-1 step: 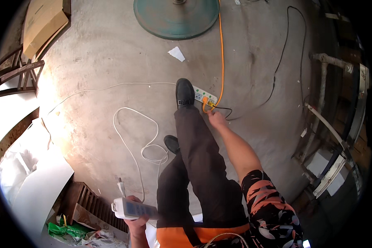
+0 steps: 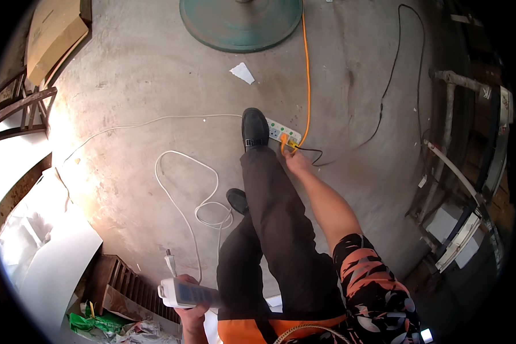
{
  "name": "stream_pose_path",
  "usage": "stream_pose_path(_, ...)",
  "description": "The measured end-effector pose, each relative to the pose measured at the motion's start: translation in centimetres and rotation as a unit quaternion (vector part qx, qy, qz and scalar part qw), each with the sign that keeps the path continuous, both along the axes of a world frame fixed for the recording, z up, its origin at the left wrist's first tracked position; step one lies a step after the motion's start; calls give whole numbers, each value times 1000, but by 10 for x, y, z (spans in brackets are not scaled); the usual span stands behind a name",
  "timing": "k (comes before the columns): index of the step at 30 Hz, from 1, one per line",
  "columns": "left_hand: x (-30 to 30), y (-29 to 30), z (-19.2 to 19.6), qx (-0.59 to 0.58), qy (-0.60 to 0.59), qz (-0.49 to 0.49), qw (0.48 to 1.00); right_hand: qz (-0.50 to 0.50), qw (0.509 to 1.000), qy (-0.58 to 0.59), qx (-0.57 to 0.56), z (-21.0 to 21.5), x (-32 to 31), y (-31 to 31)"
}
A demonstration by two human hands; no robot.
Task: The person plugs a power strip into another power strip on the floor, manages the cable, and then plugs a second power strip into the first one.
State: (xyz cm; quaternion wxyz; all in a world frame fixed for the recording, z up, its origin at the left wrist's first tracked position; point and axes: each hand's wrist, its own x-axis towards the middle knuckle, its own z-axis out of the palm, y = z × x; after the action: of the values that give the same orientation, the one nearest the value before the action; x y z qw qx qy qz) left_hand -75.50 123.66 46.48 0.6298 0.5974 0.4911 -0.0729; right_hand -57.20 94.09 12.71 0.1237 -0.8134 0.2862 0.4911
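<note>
My right hand [image 2: 297,162] reaches down to a white power strip [image 2: 282,132] on the concrete floor and grips the orange plug [image 2: 285,142] at its near end. An orange cable [image 2: 307,74] runs from that plug toward the top of the view. My black shoe [image 2: 254,129] rests on the strip's left end. At the lower edge, my left hand [image 2: 192,312] holds a second white power strip [image 2: 183,292]. Its white cord [image 2: 180,189] lies in loops on the floor, and its plug [image 2: 170,264] hangs just above that hand.
A round green base [image 2: 240,23] stands at the top, with a paper scrap [image 2: 242,73] below it. A black cable [image 2: 387,92] curves off to the right. Pipes and frames [image 2: 458,166] line the right side. Wooden boards [image 2: 51,34], white sheets [image 2: 57,258] and a slatted crate [image 2: 120,281] lie at the left.
</note>
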Motion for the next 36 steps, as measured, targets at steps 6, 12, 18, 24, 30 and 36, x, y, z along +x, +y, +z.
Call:
stream_pose_path(6,25,-4,-14,36,101,-244,964,-40,996,-64,-55,-53,7,29)
stream_pose_path(12,36,-4,-21,-14,95,-253,963,-90,981,-133,-111,-68,5,38)
stream_pose_path(18,41,-3,-32,-34,123,-237,963,-76,962,-246,-94,-83,-15,28)
stream_pose_path(24,39,-7,-23,-21,245,-192,950,70,977,-195,55,-57,-115,-4)
stream_pose_path(30,30,-8,-26,-7,132,-223,966,72,945,-311,67,-59,-127,-73)
stream_pose_path(36,35,-3,-30,-60,167,-251,952,-168,929,-294,-149,-79,-30,-71)
